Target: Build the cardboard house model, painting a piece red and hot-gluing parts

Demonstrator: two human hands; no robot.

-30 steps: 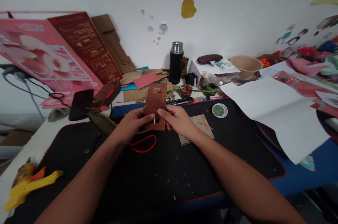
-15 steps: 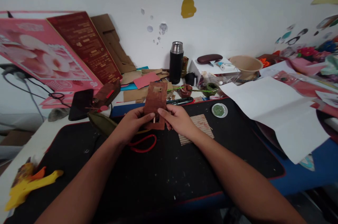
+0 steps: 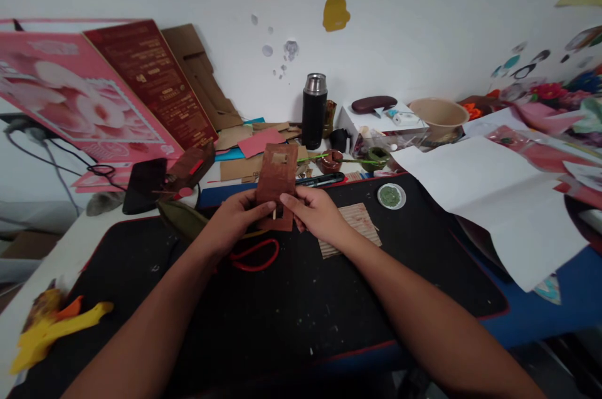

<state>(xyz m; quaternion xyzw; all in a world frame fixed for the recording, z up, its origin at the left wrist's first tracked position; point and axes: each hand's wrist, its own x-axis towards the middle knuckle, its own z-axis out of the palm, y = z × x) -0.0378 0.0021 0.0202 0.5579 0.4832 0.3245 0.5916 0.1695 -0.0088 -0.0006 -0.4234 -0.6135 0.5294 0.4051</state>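
A reddish-brown painted rectangular piece [image 3: 276, 176] is held up above the black mat. My left hand [image 3: 239, 217] grips its lower left edge, thumb on the front. On the lower right edge, my right hand [image 3: 316, 211] pinches it, its thumb close to the left one. A small pale stick or strip shows at an opening low in the piece, between the thumbs. Scissors with red handles [image 3: 256, 268] lie just below my left hand. Corrugated cardboard [image 3: 360, 223] rests on the mat, partly behind my right wrist.
Behind the hands stand a black thermos [image 3: 313, 113], a jar of brown paint [image 3: 332, 160] and a green jar [image 3: 376, 159]. A dish of green paint [image 3: 391, 196] sits on the mat. White paper [image 3: 489, 192] lies right, a yellow object [image 3: 56, 333] left, a phone [image 3: 144, 186] back left.
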